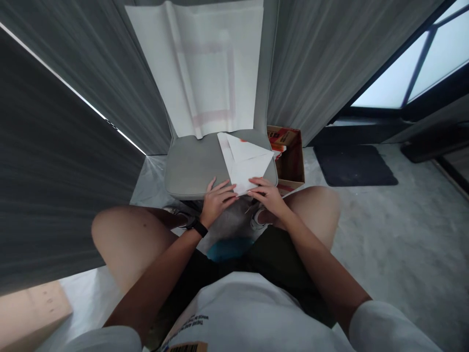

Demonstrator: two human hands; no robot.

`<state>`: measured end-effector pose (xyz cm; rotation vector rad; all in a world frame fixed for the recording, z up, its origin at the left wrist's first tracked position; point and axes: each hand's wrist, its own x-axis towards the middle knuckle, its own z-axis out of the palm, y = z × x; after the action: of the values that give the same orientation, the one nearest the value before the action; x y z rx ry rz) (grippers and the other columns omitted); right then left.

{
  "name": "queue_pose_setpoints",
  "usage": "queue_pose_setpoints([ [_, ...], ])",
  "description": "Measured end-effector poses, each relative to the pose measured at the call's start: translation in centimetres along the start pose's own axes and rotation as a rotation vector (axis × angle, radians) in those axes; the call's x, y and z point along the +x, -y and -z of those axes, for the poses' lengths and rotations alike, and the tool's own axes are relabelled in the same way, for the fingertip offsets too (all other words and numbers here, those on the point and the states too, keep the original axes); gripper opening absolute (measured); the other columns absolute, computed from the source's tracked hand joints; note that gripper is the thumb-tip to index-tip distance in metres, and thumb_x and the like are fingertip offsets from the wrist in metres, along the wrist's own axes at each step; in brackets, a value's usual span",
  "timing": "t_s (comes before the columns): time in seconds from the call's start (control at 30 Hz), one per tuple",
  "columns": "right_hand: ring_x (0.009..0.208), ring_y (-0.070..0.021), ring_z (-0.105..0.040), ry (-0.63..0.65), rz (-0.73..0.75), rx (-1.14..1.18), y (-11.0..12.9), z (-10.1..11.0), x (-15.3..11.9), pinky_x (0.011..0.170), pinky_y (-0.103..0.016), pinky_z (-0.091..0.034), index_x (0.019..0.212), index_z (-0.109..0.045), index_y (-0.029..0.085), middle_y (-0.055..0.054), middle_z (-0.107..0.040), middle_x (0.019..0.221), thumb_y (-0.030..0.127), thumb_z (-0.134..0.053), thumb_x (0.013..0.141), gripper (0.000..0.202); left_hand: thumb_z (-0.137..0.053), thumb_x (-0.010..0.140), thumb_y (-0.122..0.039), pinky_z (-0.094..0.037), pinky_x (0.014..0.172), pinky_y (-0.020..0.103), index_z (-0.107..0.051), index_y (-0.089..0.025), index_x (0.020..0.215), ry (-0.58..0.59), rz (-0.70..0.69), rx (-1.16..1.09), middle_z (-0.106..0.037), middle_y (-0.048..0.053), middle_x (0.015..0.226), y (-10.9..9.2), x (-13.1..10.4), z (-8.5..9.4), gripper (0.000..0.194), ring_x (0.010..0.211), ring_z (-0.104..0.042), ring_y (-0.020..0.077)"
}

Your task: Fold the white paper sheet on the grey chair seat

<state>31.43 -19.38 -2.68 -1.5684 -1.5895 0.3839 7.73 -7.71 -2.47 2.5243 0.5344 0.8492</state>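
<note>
"Where's the folded paper?"
"On the grey chair seat, its near end by the front edge."
"And the hands?"
"Left hand and right hand touch that end from either side, fingertips facing inward, the left's outer fingers fanned. Whether either grip pinches, I can't tell."
"The forearms?"
"Reaching forward over the lap, converging."

Your view is dim and grayish, with windowpanes glaring white far right of the chair and a thin light slit to its left; wide-angle distortion stretches your sleeves below it.
</note>
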Motion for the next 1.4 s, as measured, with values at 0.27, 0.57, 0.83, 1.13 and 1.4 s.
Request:
queue_pose_setpoints([
  [0.27,0.122,-0.0312,-0.064,-0.232,-0.063,-0.067,0.1,-1.9,1.1,0.109,-0.054,-0.051,0.081,-0.077,0.024,-0.011,-0.072,0.115,0.042,-0.076,0.094,0.023,-0.064,0.105,-0.034,-0.028,0.127,0.058,-0.075,-0.025,0.088,-0.091,0.171,0.021,-0.079,0.004,0.118,-2.1,1.4,0.0,0.022,0.12,-0.069,0.0242],
  [0.57,0.125,-0.032,-0.06,-0.21,-0.138,-0.057,0.1,-1.9,1.2,0.112,-0.056,-0.047,0.077,-0.075,0.025,-0.01,-0.068,0.121,0.04,-0.082,0.088,0.02,-0.066,0.102,-0.035,-0.037,0.119,0.064,-0.08,-0.024,0.091,-0.299,0.413,0.154,-0.064,0.013,0.134,-6.1,-0.7,-1.8,0.021,0.141,-0.046,0.0387],
  [0.83,0.124,-0.0325,-0.058,-0.16,-0.131,-0.05,0.3,-1.7,1.1,0.113,-0.056,-0.045,0.074,-0.072,0.024,-0.011,-0.064,0.126,0.043,-0.077,0.092,0.026,-0.07,0.097,-0.052,-0.044,0.077,0.035,-0.078,-0.024,0.089,-0.183,0.784,-0.137,-0.072,0.006,0.084,-7.3,-0.7,-1.8,0.029,0.083,-0.064,0.025],
  [1.13,0.122,-0.0314,-0.059,-0.197,-0.085,-0.105,0.5,-2.1,1.4,0.11,-0.055,-0.047,0.073,-0.071,0.024,-0.01,-0.068,0.119,0.038,-0.077,0.092,0.025,-0.067,0.08,-0.084,-0.04,0.063,0.03,-0.081,-0.015,0.088,-0.065,1.029,-0.887,-0.07,0.006,0.072,-5.7,0.3,-3.1,0.071,0.065,-0.057,0.0178],
  [1.4,0.118,-0.0301,-0.062,-0.278,-0.12,-0.126,0.0,-2.6,1.1,0.108,-0.053,-0.05,0.075,-0.072,0.024,-0.01,-0.068,0.118,0.04,-0.079,0.089,0.023,-0.072,0.079,-0.079,-0.045,0.067,0.031,-0.081,-0.016,0.079,-0.167,1.046,-0.96,-0.07,0.008,0.07,-5.5,0.4,-3.9,0.064,0.068,-0.061,0.0187],
])
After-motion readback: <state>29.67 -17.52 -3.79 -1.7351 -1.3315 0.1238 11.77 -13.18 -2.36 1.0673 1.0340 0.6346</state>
